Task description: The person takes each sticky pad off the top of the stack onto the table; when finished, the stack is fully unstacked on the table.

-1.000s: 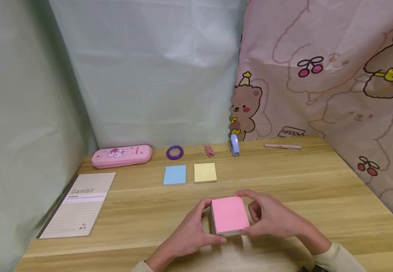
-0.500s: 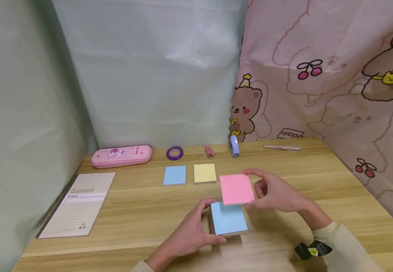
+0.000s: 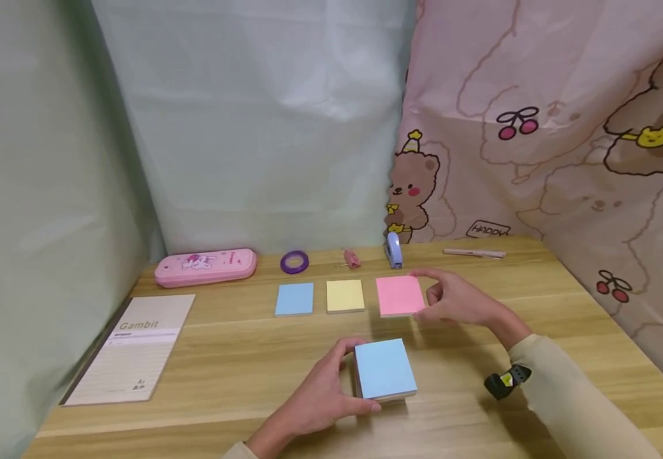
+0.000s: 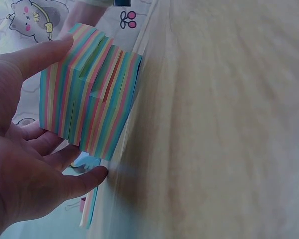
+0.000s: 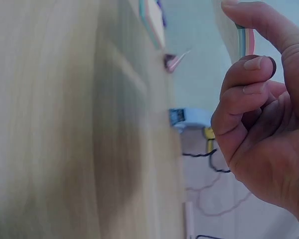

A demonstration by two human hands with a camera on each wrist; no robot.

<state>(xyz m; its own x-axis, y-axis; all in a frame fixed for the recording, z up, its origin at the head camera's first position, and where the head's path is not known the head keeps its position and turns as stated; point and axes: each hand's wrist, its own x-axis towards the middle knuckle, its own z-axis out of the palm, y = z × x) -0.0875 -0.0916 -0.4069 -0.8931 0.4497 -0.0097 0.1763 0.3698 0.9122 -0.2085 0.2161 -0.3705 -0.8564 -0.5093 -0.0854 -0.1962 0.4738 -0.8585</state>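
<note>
Between the thumb and fingers of my left hand point(image 3: 322, 395) is a thick stack of sticky notes point(image 3: 386, 370), blue on top. Its sides show pink, yellow and blue stripes with several gaps in the left wrist view, where the stack point(image 4: 84, 94) tilts. My right hand point(image 3: 463, 303) pinches a pink-topped sticky note pad point(image 3: 400, 295) by its right side, holding it above the table, which shows shadow below. Fingers mostly cover this pad point(image 5: 245, 42) in the right wrist view. Left of it, a blue pad point(image 3: 294, 299) and a yellow pad point(image 3: 345, 296) lie in a row.
Along the back are a pink pencil case point(image 3: 205, 267), purple tape roll point(image 3: 294, 262), pink binder clip point(image 3: 351, 258), light-blue stapler point(image 3: 393, 250) and pink pen point(image 3: 474, 253). A notebook point(image 3: 131, 350) lies at the left. Sheets hang behind the table.
My right hand has lifted the pink pad off the stack and carried it away from me, beside the yellow pad. The stack's blue top is now exposed. My left hand has stayed on the stack.
</note>
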